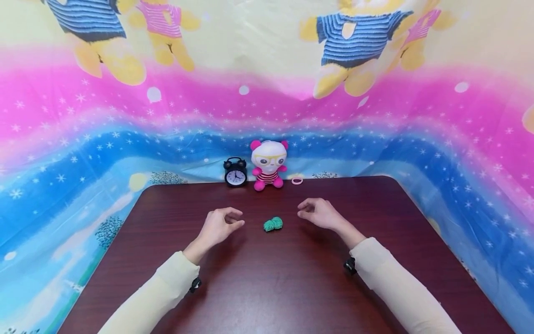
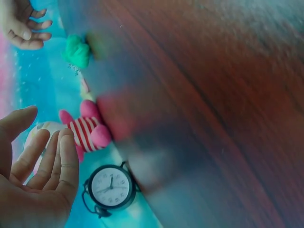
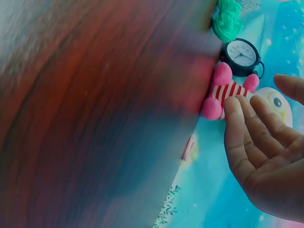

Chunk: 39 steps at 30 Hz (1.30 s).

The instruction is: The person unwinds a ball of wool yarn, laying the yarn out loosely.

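A small green bundle of yarn or cord, pinched in around its middle, lies on the dark wooden table between the two hands. My left hand hovers to its left, fingers loosely bent and holding nothing. To the bundle's right, my right hand is likewise raised, with relaxed fingers and nothing in its grasp. Neither hand touches the bundle. In the left wrist view the left palm shows bare, and in the right wrist view the right palm does too.
Along the table's far edge stand a black alarm clock, a pink and white plush panda with yellow glasses, and a small pink ring-shaped item. A printed cloth curtain hangs behind and around the table.
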{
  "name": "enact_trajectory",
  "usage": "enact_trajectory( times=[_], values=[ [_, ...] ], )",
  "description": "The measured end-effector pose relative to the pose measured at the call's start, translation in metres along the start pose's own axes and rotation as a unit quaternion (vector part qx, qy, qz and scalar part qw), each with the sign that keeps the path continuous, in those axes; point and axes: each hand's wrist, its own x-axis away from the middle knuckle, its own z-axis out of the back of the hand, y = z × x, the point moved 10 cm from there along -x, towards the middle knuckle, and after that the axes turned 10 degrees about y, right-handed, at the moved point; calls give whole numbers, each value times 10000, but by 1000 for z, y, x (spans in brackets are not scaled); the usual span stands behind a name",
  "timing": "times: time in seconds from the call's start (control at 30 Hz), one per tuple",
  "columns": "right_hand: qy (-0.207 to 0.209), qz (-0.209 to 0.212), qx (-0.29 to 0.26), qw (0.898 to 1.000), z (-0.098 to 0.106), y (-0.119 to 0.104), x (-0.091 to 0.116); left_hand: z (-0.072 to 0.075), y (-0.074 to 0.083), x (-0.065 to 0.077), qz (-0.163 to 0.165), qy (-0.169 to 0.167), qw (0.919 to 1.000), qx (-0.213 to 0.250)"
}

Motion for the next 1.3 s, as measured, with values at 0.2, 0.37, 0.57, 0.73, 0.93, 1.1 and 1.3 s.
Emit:
enact_trajectory(
  times=[0.2, 0.37, 0.57, 0.73, 0.93, 1.1, 1.3],
  values=[
    [-185, -18, -61, 9998, -13, -5, -1, -13, 2, 0, 37, -138, 9999, -27],
    [-286, 15, -19, 9996, -22, -6, -3, -23, 5, 1, -56, -240, 9996, -114],
    [-397, 40, -25, 9992, -31, -9, -4, -32, 9, -1, -133, -308, 9994, -81],
    [-498, 94, -8, 9987, -40, -12, -5, -42, 9, 0, -164, -464, 9988, -81],
    [-484, 120, 28, 9988, -46, -17, -7, -48, 14, 0, -301, -524, 9981, -143],
    [-415, 146, 123, 9990, -49, -19, -8, -53, 19, -1, -379, -530, 9978, -158],
    [-462, 124, 141, 9988, -54, -21, -9, -60, 21, -1, -429, -547, 9974, -182]
  ],
)
